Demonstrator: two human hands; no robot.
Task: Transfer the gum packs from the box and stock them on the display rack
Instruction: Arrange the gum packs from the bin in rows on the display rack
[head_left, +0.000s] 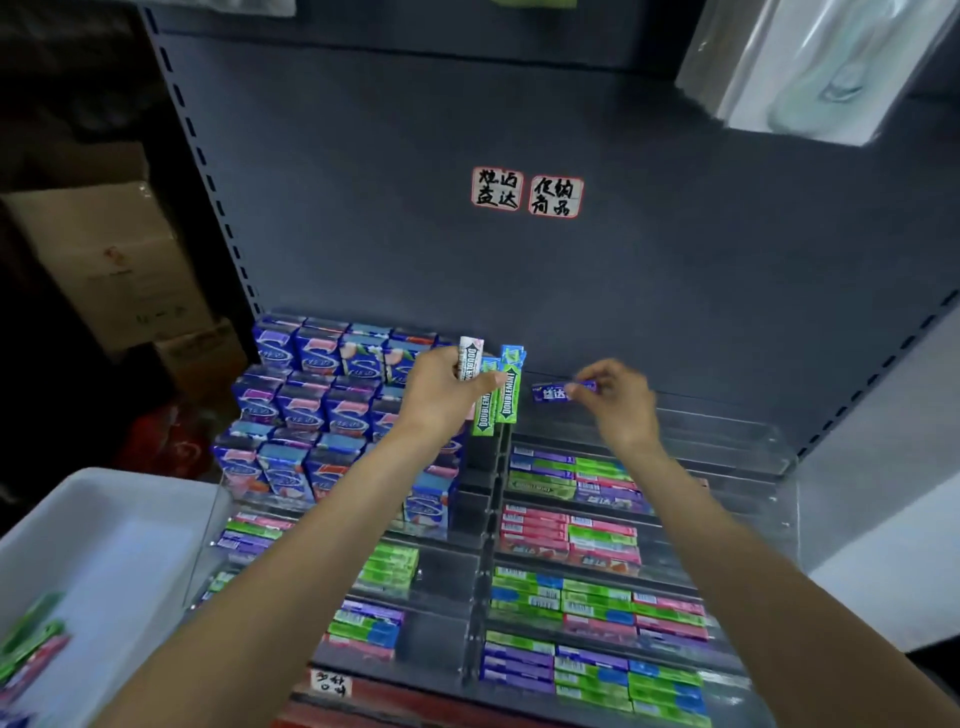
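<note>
Gum packs (496, 395) fanned in left hand (441, 395), purple pack (563, 391) pinched in right hand (618, 400), over clear tiered rack (727, 457).

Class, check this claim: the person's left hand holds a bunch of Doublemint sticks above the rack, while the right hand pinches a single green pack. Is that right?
Not quite. The head view shows the right hand pinching a single purple pack, not a green one. The rest stands: the left hand holds a bunch of Doublemint sticks above the rack.
</note>
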